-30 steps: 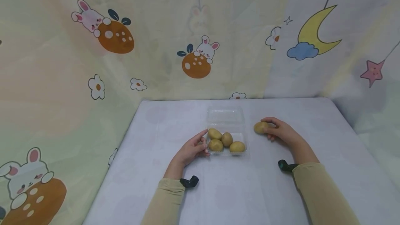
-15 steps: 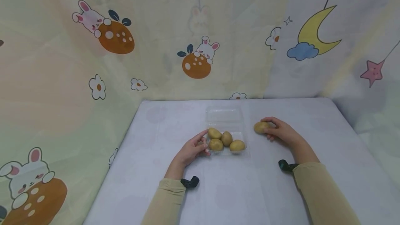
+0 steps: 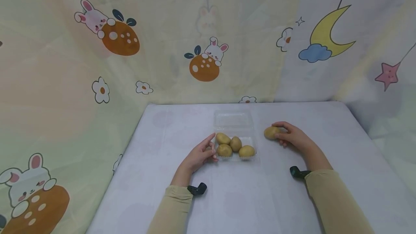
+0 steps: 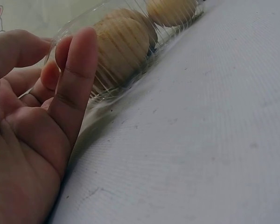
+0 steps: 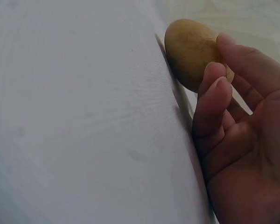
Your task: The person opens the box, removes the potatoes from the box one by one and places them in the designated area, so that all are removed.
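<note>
In the head view, a clear plastic clamshell box (image 3: 251, 141) lies with its lid (image 3: 233, 119) folded back. Several small yellow-brown potatoes (image 3: 224, 150) sit inside it. My left hand (image 3: 199, 157) rests against the box's left side, forefinger stretched toward the back corner and thumb by the front one. The left wrist view shows the fingers (image 4: 77, 70) at the ribbed wall, with potatoes (image 4: 119, 49) behind the plastic. To the right of the box, my right hand (image 3: 294, 136) pinches another potato (image 3: 271, 133) by its right end. That potato (image 5: 189, 53) is close over the tabletop in the right wrist view.
A pale cloth (image 3: 234, 198) covers the table. Behind and beside it hangs a printed curtain (image 3: 162, 39) with rabbits, flowers and a moon. Each wrist wears a small black camera, one on the left (image 3: 197, 189) and one on the right (image 3: 297, 172).
The box has slid back very slightly with its potatoes. Both hands and the potato in the right hand are nearly where they were.
</note>
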`<control>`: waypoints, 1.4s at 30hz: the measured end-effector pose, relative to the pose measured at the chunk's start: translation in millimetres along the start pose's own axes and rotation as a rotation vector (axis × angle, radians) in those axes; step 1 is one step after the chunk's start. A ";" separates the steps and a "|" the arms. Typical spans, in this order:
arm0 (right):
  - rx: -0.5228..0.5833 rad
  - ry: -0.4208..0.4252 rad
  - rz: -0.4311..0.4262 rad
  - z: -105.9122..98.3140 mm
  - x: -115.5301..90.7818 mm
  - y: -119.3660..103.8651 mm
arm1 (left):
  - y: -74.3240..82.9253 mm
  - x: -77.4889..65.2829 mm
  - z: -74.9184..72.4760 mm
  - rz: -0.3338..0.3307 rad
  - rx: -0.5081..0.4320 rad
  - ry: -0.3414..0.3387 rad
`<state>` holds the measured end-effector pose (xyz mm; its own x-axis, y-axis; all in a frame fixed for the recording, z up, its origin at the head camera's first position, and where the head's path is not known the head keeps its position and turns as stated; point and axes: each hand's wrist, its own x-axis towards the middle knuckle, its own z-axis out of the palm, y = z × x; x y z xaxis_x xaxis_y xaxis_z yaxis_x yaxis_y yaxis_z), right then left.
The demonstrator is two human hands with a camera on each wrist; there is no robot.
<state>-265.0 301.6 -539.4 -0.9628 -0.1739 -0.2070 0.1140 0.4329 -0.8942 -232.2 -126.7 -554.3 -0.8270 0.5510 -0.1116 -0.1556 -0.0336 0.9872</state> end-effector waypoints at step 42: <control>-0.133 0.002 -0.013 -9.5 -8.8 -19.7 | 3.0 -0.2 1.2 -0.011 0.025 0.025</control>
<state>-261.2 303.1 -516.2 -0.9645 -0.1782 -0.1948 0.0682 0.5445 -0.8360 -231.9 -125.9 -551.2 -0.8385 0.5303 -0.1251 -0.1518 -0.0068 0.9884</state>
